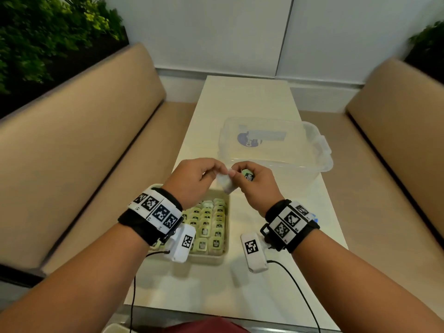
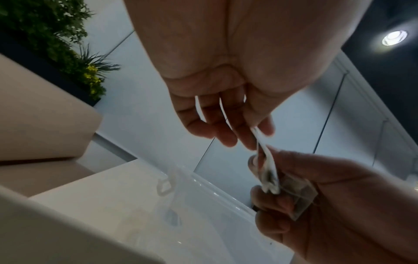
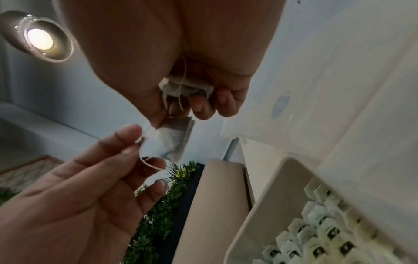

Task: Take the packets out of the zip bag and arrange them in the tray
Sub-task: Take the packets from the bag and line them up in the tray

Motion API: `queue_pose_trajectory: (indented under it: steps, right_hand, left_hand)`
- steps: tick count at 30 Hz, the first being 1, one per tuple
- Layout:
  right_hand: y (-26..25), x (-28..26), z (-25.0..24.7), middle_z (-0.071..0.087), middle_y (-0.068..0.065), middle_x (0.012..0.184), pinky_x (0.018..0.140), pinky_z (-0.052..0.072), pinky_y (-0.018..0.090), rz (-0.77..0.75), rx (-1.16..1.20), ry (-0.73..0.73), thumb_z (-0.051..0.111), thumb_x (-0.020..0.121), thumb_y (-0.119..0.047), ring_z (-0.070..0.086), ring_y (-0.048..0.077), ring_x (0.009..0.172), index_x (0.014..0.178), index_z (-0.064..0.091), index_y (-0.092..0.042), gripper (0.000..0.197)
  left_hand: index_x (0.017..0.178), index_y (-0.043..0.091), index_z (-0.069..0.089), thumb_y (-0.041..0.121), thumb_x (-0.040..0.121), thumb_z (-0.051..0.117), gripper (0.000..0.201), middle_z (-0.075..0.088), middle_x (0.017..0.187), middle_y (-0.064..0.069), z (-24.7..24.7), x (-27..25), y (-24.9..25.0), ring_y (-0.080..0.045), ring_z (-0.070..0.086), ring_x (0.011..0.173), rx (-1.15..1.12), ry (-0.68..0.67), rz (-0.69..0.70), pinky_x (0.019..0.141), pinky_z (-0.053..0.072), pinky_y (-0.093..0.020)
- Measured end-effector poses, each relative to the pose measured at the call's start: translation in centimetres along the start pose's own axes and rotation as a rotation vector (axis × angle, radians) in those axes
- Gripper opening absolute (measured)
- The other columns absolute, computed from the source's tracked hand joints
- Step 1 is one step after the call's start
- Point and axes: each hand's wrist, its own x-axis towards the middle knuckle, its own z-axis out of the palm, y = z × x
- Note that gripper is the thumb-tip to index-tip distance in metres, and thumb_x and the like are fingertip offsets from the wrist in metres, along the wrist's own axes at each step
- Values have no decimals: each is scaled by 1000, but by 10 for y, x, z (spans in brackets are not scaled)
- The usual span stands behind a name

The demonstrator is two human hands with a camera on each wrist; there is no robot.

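A small see-through zip bag point(image 1: 227, 182) hangs between my two hands above the far end of the beige tray point(image 1: 211, 258). My left hand point(image 1: 216, 170) pinches the bag's top edge point(image 2: 262, 142) with thumb and forefinger. My right hand point(image 1: 237, 171) pinches the other side of the bag point(image 3: 174, 139). Its curled fingers also hold a tea packet point(image 3: 187, 89) with a string and a green tag point(image 1: 248, 175). Rows of pale green packets point(image 1: 211, 222) fill the tray; my left wrist hides its left part.
A clear plastic box point(image 1: 276, 145) with latch handles stands on the white table point(image 1: 264, 260) just beyond my hands. Beige benches run along the left point(image 1: 72, 152) and right point(image 1: 396, 140) sides. Cables trail from both wrist cameras across the table's near end.
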Motion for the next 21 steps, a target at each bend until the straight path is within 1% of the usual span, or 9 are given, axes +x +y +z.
queue_pose_trajectory:
  steps: [3,5,7,10,12,13,16,18,21]
  right_hand:
    - [0,-1,13,61,-17,60,60,41,21,55,63,-48,70,91,-17,51,0,53,85,69,-15,6]
    - [-2,-3,23,63,-14,64,60,41,21,85,97,-87,72,90,-20,53,2,54,87,70,-15,6]
    - [-4,-6,32,66,-6,73,59,45,22,84,118,-103,76,86,-25,57,5,59,92,70,-14,13]
    - [-1,-7,45,68,-1,80,71,57,42,46,37,-98,84,74,-35,62,16,70,89,69,-18,28]
    - [3,-8,52,72,7,78,72,57,50,40,-12,-91,83,75,-37,63,24,67,84,70,-17,25]
    - [6,-8,55,73,10,78,70,57,51,47,-27,-80,81,78,-36,64,23,66,83,71,-16,23]
    - [15,-10,57,74,9,76,68,58,48,123,-57,-71,81,80,-30,65,19,65,82,73,-16,16]
    - [23,-13,57,73,5,72,64,57,41,197,-49,-51,81,80,-32,64,16,64,76,71,-20,15]
    - [32,-17,50,63,-1,69,58,45,30,348,89,61,69,89,-28,58,12,58,80,66,-14,17]
  left_hand:
    - [104,34,71,13,91,62,27,70,101,10,-18,1,-8,-6,61,93,163,-71,66,83,46,-23]
    - [103,38,71,23,87,68,22,68,97,10,-28,2,-11,-7,59,87,273,-93,102,79,44,-24]
    - [100,34,74,29,88,68,15,66,92,9,-36,4,-13,-9,56,85,404,-109,167,76,43,-27]
    - [96,28,76,35,87,68,14,56,94,8,-45,9,-14,-10,50,90,528,-140,208,73,32,-23]
    - [95,30,74,38,88,67,13,58,93,12,-49,13,-15,-7,51,89,549,-198,161,74,35,-24]
    - [93,31,73,38,88,66,11,61,91,14,-51,15,-16,-6,53,86,534,-229,129,74,40,-26]
    - [90,33,70,34,88,68,3,64,83,16,-50,20,-24,-6,58,80,475,-303,29,72,45,-25]
    - [94,32,71,28,90,66,8,66,90,13,-45,23,-35,-9,59,84,523,-384,-21,75,49,-28]
    - [100,26,71,24,92,63,11,68,95,5,-29,25,-52,-16,61,89,598,-505,-57,71,44,-27]
